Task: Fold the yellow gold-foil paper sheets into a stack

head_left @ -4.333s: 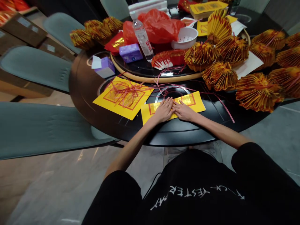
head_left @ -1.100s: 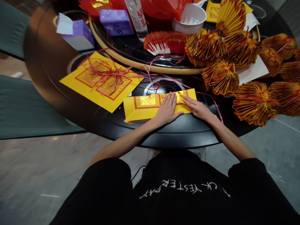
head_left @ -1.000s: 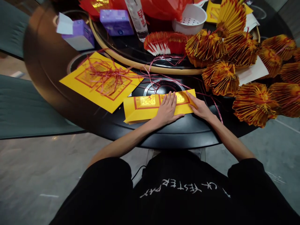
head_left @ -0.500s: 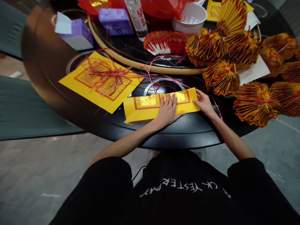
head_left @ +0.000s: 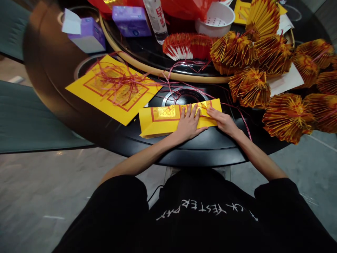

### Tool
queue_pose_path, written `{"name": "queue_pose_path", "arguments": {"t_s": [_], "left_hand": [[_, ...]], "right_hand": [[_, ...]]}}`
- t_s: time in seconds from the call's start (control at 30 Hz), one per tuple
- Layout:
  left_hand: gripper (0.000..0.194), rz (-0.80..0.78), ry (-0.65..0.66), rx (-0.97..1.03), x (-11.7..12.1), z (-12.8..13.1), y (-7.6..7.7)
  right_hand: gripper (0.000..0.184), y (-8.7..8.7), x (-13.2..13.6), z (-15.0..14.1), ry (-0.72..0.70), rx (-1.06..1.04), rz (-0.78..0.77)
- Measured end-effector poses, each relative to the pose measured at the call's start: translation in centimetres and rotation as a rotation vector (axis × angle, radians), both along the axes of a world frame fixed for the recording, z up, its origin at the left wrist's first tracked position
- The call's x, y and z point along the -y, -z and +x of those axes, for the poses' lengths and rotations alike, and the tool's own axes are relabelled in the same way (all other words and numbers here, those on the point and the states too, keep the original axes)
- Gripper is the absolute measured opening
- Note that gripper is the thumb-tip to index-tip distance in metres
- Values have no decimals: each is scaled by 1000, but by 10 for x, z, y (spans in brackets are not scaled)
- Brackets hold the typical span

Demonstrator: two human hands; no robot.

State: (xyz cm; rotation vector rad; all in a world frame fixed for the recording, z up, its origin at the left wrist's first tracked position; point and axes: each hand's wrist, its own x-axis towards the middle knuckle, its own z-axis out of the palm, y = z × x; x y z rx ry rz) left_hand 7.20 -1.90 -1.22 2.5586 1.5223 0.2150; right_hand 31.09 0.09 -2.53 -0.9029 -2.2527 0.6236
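At upper left, a purple box [head_left: 88,38] has a white tissue [head_left: 71,21] poking out. Next to it, a yellow joss-paper sheet [head_left: 113,91] lies under tangled red ribbon [head_left: 122,79]. At lower centre of the black table [head_left: 200,158], your left hand [head_left: 187,124] and right hand [head_left: 222,121] rest open and flat, not gripping, on a folded yellow paper strip [head_left: 163,121]. At upper right, a white perforated bowl [head_left: 214,24] sits beside gold paper fans [head_left: 250,88].

Paper fans [head_left: 249,88] right of the hands [head_left: 220,121]

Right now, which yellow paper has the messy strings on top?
The square yellow paper sheet with red printed borders, left of the hands. It carries the tangle of pinkish-red ribbon; the folded yellow paper strip under the left hand doesn't.
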Motion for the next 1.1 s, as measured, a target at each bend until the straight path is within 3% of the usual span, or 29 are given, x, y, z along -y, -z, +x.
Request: {"name": "queue_pose_path", "arguments": {"t_s": [0.27, 0.57, 0.83, 1.1], "left_hand": [[117, 2, -9, 44, -2, -1, 0], [113, -22, -31, -3, 0, 0, -6], [113, -51, -34, -4, -2, 0, -6], [109, -37, -31, 3, -1, 1, -8]], "right_hand": [[76, -3, 1, 3, -134, 141, 0], [85, -1, 2, 7, -123, 59, 7], [82, -4, 0, 9, -213, 151, 67], [65, -8, -5, 7, -285, 335, 106]]}}
